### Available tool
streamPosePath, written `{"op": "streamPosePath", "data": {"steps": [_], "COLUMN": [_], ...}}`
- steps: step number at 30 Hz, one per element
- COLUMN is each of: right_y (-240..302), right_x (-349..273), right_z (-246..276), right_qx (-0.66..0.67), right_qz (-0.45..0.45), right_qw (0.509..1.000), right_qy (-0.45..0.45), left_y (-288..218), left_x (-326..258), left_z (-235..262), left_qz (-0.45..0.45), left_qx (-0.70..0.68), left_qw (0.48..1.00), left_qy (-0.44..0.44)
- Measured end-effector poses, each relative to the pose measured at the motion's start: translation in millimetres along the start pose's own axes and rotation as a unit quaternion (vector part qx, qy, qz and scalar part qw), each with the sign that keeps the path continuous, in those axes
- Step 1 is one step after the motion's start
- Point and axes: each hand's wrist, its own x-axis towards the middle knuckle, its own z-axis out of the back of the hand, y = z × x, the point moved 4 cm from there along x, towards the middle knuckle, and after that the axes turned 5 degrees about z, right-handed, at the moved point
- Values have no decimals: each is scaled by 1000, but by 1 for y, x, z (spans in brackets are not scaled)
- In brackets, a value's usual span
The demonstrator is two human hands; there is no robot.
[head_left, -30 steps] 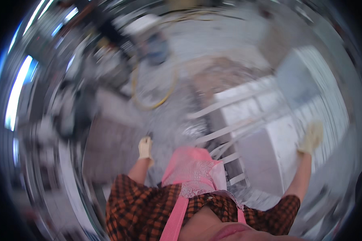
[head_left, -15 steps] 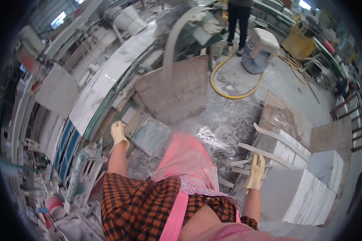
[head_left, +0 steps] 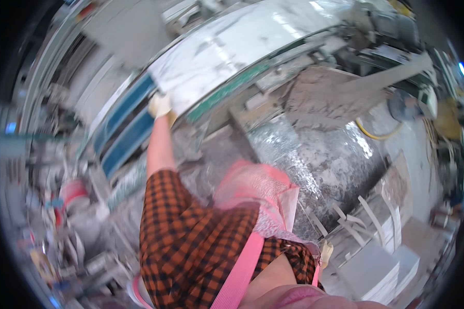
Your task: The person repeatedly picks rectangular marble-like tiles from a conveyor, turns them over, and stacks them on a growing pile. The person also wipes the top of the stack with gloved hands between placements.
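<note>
My left hand (head_left: 161, 105), in a cream rubber glove, is stretched out to the near left corner of a long white marble slab (head_left: 219, 49) with grey veins. The glove overlaps the slab's edge; blur hides whether the fingers grip it or merely touch it. Blue belts (head_left: 126, 116) run out from under that end of the slab. My right hand (head_left: 326, 253), gloved alike, hangs low at my right side, partly covered by my sleeve, its fingers unclear. Stacked pale stone tiles (head_left: 368, 268) stand just beyond it.
Thin stone strips (head_left: 372, 219) lie on and beside the tile stacks. A rough brown board (head_left: 322, 98) leans against the machine, beside a grey curved arm (head_left: 397, 72). The floor (head_left: 340, 159) looks wet. Cluttered scrap and a red-and-white bucket (head_left: 73, 194) are at left.
My view and body have turned left. My left hand has come up to the slab's end. My right hand has moved from the stone strips to low by my side.
</note>
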Motion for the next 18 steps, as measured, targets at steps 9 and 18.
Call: {"op": "streamPosePath", "data": {"steps": [9,18], "right_y": [121,88], "right_x": [-52,-75], "right_z": [-28,-45], "right_qx": [61,74], "right_qz": [-39,-54], "right_qw": [997,994], "right_qy": [-36,-54], "left_y": [-18,-2], "left_x": [37,59], "left_z": [-2,-33], "left_qz": [11,157], "left_qx": [65,-373], "left_qw": [997,907], "left_qy": [45,116]}}
